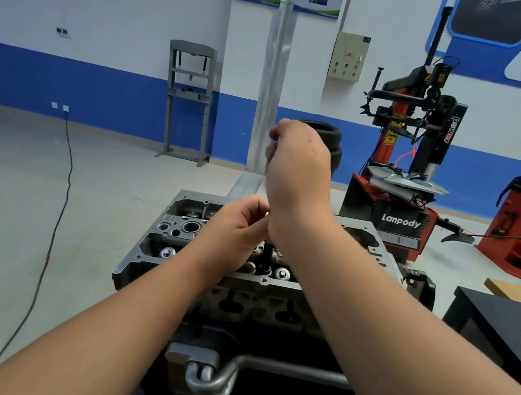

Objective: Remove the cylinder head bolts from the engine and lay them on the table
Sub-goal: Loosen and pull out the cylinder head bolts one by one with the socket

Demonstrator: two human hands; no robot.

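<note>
Two bare forearms, no sleeves in view. Left hand (240, 225) and right hand (299, 166) ungloved, without rings or watch.

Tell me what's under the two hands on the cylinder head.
A dark shaft stands upright in the cylinder head, beside shiny valve tops. The left hand and right hand cover its upper end.

My right hand (299, 166) was raised, fingers curled; my left hand (237, 224) curled just below its wrist.
</note>
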